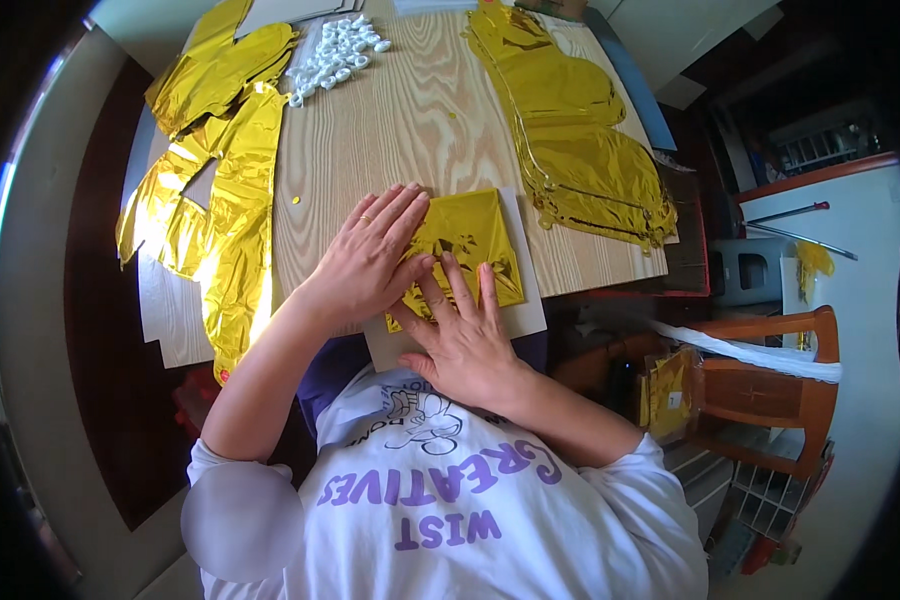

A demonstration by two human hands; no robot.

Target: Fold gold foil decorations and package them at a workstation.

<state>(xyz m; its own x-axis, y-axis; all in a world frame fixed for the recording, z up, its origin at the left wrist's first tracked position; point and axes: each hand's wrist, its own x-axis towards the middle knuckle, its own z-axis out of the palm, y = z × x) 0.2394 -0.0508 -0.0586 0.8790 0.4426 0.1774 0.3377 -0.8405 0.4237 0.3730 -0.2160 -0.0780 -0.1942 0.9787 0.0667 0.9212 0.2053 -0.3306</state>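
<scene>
A folded square of shiny gold foil (475, 218) lies on a pale grey card (531, 262) at the table's near edge. My left hand (372, 250) rests flat across the foil's left side, fingers stretched out and close together. Over the lower part of the foil, my right hand (460, 335) is spread with its fingertips touching the surface. Neither hand grips anything. The foil looks wrinkled near my right fingertips, and its left edge is partly hidden under my left hand.
Uninflated gold foil balloons (240, 170) hang over the table's left edge. A stack of flat gold foil balloons (575, 130) lies at the right. Small white rolls (335, 60) sit on the wooden table (400, 110) at the back. A wooden chair (760, 390) stands at right.
</scene>
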